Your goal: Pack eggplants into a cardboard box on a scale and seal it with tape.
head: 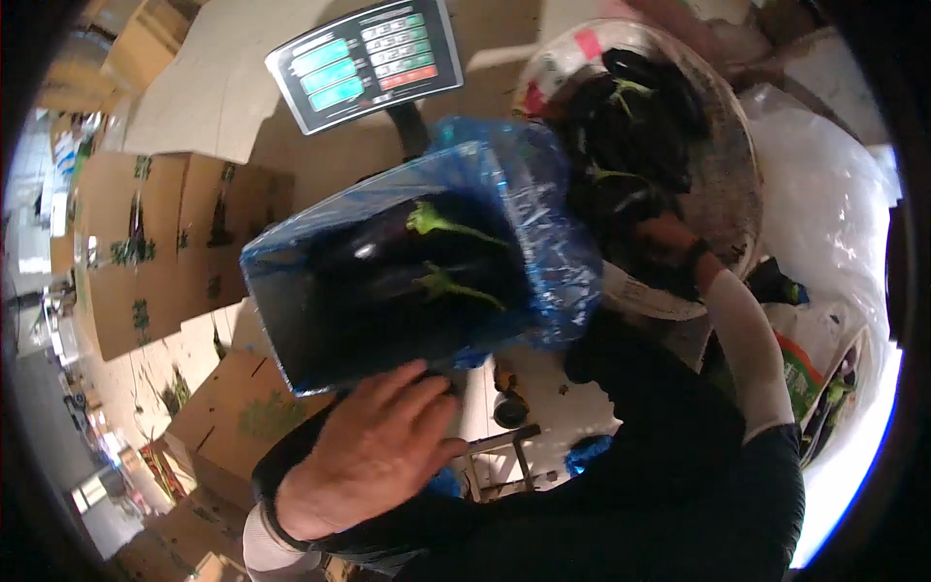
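Before me a box lined with a blue plastic bag [556,247] holds dark purple eggplants [371,251]; two of them show green stems. The bag's loose end spreads over the box's right side. My left hand [378,444] is at the near edge of the box, fingers extended, with nothing visible in its grasp. To the right, a round woven basket [727,167] holds more eggplants [647,138]. Down among these reaches my right hand [669,240], touching an eggplant near the basket's front rim. Its fingertips are blurred and dark, so its grip is unclear.
A digital scale display [367,62] stands behind the lined box. Cardboard boxes [174,247] are stacked at left, with another carton [233,415] lower down. Clear plastic sheeting [814,189] bulges at right, above a printed sack [804,364] near more eggplants.
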{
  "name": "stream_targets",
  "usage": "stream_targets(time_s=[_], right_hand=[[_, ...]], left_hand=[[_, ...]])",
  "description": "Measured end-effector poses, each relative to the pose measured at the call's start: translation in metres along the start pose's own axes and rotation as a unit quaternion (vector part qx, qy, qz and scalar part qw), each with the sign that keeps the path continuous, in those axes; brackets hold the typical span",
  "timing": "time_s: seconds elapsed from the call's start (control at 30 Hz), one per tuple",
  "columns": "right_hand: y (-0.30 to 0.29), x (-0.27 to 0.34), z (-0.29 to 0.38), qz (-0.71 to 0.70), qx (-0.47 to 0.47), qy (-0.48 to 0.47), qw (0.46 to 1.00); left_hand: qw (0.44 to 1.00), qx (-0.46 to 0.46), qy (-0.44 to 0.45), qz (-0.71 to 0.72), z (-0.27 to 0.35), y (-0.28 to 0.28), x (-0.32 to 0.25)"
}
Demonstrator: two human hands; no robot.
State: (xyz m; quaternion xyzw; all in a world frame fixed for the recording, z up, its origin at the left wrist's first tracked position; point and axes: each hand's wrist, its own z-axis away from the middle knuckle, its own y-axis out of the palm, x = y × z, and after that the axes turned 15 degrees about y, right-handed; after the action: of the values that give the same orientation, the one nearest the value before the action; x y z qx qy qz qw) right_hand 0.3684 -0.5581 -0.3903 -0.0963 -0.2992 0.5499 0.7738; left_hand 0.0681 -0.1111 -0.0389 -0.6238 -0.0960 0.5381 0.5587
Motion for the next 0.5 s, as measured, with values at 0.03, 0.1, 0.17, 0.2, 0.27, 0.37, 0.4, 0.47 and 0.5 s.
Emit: stream_targets(time_s=[0.03,0.1,0.17,0.2,0.27,0.37,0.4,0.47,0.5], right_hand=[[-0.009,0.02,0.019,-0.02,0.01,0.067,0.997],[-0.031,0.015,0.049,0.121,-0.123,0.031,0.984],[-0.062,0.06,0.104,0.307,-0.071,0.031,0.948],[-0.077,0.106,0.147,0.287,-0.041,0.08,0.954],[-0.102,0.112,0.181,0.189,-0.008,0.1,0.977],[-0.123,0.147,0.24,0.033,-0.015,0.029,0.999],[-0.123,0.169,0.274,-0.062,-0.039,0.015,0.997],[-0.123,0.171,0.288,-0.186,0.007,-0.1,0.978],[-0.124,0.161,0.296,-0.31,0.055,-0.207,0.926]], left_hand=[[1.0,-0.004,-0.017,-0.001,0.003,0.003,-0.005],[0.998,-0.029,0.064,0.0,0.005,0.01,-0.008],[0.996,-0.036,0.083,-0.006,0.009,0.017,-0.012],[0.995,-0.02,0.099,0.004,0.013,0.023,-0.016],[0.99,0.021,0.136,0.01,0.016,0.031,-0.02],[0.994,0.01,0.109,0.02,0.021,0.053,-0.026],[0.994,-0.001,0.11,0.018,0.024,0.058,-0.025],[0.989,-0.054,0.135,-0.013,0.03,0.065,-0.026],[0.987,-0.065,0.144,-0.016,0.032,0.063,-0.027]])
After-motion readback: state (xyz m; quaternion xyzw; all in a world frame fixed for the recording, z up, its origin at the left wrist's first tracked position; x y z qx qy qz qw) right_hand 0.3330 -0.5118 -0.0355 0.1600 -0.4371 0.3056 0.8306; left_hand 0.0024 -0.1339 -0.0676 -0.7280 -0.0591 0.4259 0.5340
